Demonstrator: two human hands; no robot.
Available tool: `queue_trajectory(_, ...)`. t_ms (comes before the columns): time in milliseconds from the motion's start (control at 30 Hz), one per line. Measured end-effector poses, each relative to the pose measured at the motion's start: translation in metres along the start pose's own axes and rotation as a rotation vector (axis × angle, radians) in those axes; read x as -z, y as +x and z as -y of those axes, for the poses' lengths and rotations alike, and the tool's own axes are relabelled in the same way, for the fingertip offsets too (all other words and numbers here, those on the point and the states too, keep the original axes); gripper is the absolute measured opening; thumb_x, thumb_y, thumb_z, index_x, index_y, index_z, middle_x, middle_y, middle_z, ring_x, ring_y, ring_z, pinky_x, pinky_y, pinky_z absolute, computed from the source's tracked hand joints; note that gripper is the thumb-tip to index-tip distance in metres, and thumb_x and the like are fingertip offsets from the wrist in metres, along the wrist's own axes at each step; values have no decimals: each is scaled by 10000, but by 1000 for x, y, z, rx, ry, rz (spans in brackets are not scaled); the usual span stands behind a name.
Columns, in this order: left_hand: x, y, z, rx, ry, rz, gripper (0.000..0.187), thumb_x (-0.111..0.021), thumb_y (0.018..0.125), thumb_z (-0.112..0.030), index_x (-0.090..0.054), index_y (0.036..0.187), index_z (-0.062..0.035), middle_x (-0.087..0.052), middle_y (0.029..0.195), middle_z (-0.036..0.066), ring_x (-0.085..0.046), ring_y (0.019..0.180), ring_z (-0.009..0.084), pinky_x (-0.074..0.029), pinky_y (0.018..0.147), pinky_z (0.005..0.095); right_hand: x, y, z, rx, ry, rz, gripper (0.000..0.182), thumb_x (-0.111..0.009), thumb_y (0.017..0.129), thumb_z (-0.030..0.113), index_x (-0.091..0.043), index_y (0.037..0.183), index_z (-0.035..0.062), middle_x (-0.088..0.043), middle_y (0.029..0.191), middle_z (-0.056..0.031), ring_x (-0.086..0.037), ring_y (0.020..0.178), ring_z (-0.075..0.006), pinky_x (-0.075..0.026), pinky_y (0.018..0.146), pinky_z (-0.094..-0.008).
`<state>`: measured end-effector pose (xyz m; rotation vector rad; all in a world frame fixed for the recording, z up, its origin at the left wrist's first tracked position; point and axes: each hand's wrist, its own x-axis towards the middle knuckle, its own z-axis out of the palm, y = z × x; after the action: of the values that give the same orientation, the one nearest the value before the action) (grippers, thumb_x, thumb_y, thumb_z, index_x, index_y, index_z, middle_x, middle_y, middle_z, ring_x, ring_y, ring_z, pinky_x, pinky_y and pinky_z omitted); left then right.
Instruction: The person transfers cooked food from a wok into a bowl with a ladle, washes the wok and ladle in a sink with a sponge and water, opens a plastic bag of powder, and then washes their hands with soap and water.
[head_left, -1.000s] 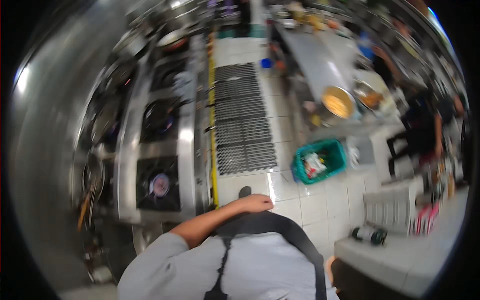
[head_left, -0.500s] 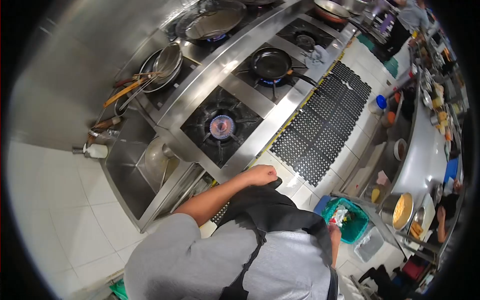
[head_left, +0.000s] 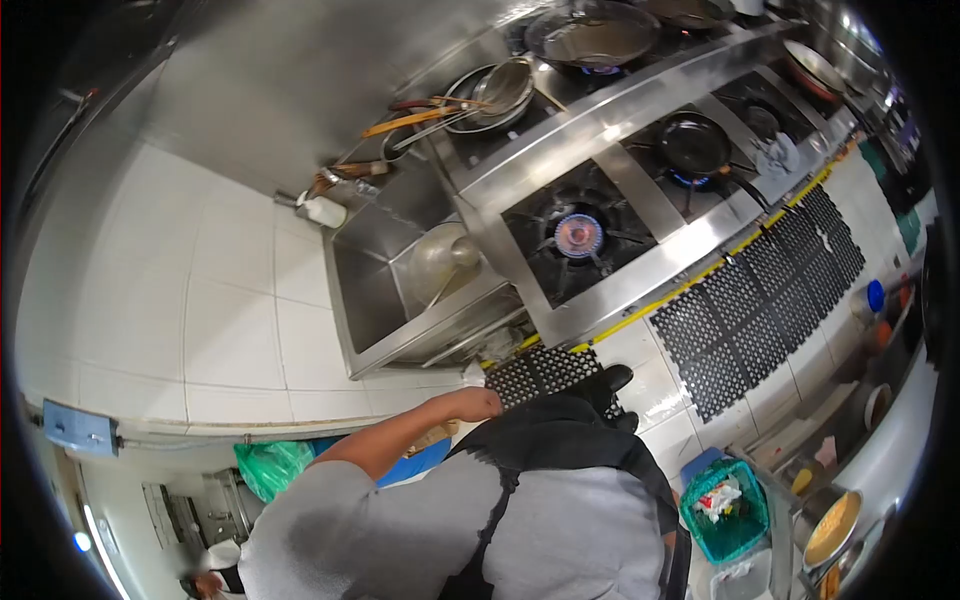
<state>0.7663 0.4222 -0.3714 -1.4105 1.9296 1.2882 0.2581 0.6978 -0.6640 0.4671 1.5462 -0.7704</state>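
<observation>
My left hand (head_left: 476, 404) is curled into a loose fist in front of my dark apron (head_left: 560, 430), with nothing visible in it. It is nearest the black perforated mat (head_left: 545, 372) below the sink, and apart from everything around it. My right hand is out of sight past my right side. Ahead stands a steel sink (head_left: 375, 290) with a large round metal vessel (head_left: 432, 268) in it. To its right, a bare burner (head_left: 579, 236) burns with a blue flame. A black frying pan (head_left: 694, 143) sits on a further lit burner.
Strainers (head_left: 505, 85) rest over a pan behind the sink, beside a big wok (head_left: 592, 35). A green-lined bin (head_left: 725, 510) stands at right, near a counter with a pot of yellow food (head_left: 832, 528). A green bag (head_left: 272, 468) lies left. Another person (head_left: 222, 570) shows lower left.
My view has swung left, so the stove and bin sit further right, and the green bag and left-hand room appear. My right hand has gone out of sight; my left stays closed.
</observation>
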Motion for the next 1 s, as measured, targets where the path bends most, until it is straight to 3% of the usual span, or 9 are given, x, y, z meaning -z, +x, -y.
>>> queue_trajectory(33, -3, -11, 0, 3, -24, -18, 393, -462, 921, -368, -674, 1001, -46, -694, 966, 185, -650, 934, 369, -507, 813, 444, 25, 39, -17, 237, -410, 218, 230, -592, 907, 202, -593, 1043, 16, -643, 832, -143, -601, 615, -246, -481, 553, -335)
queue_trajectory(100, -15, -11, 14, 26, -107, -67, 384, -504, 929, -374, -665, 1062, -51, -685, 1024, 176, -643, 985, 336, -497, 865, 414, 69, 111, -50, 1033, -1229, 293, 280, -595, 906, 204, -603, 1105, 8, -653, 856, -161, -615, 654, -254, -492, 581, -343)
queue_trajectory(133, -5, -13, 8, 38, -140, -47, 396, -521, 938, -384, -653, 1106, -51, -680, 1069, 168, -637, 1017, 321, -490, 897, 397, 50, 74, -40, 610, -905, 252, 299, -587, 916, 221, -600, 1135, 19, -649, 902, -168, -619, 685, -257, -499, 607, -347)
queue_trajectory(200, 9, -11, 10, 18, -190, -29, 407, -545, 948, -382, -637, 1160, -48, -675, 1121, 153, -632, 1054, 293, -483, 931, 376, 8, 25, -13, 213, -444, 145, 338, -571, 936, 255, -594, 1196, 40, -642, 994, -182, -627, 748, -263, -512, 658, -356)
queue_trajectory(367, 53, -5, 47, -120, -361, -92, 383, -552, 963, -329, -620, 1197, -34, -679, 1125, 105, -633, 1056, 218, -484, 929, 354, -57, -24, 25, 335, -348, 171, 394, -526, 953, 266, -538, 1288, 58, -612, 1101, -160, -623, 852, -257, -508, 715, -375)
queue_trajectory(500, 123, -20, 99, 42, -889, -6, 336, -574, 965, -302, -624, 1216, -84, -659, 1100, 37, -627, 1032, 140, -493, 849, 291, -145, -60, 37, 249, -387, 135, 371, -519, 955, 234, -549, 1255, 18, -641, 1100, -165, -648, 820, -273, -545, 700, -369)
queue_trajectory(667, 197, -36, 231, 64, -1239, -390, 293, -609, 957, -269, -630, 1194, -99, -663, 1111, 24, -653, 966, 135, -503, 778, 276, -311, -112, 50, -83, -710, 345, 345, -511, 958, 195, -563, 1214, -31, -677, 1099, -171, -680, 780, -293, -591, 680, -361)
queue_trajectory(833, 291, -32, 340, 5, -1633, -716, 307, -632, 933, -255, -610, 1198, -100, -674, 1101, 28, -667, 978, 170, -520, 774, 291, -607, -321, 108, 391, -959, 883, 353, -560, 999, 283, -613, 1132, -39, -698, 954, -108, -640, 683, -166, -539, 673, -285)
queue_trajectory(1000, 420, 32, 428, -255, -1982, -916, 309, -608, 936, -218, -582, 1207, -72, -657, 1131, 54, -656, 1026, 222, -512, 831, 325, -853, -400, 133, 573, -954, 886, 430, -594, 980, 269, -524, 1302, -7, -668, 1055, -129, -671, 868, -183, -545, 700, -289)
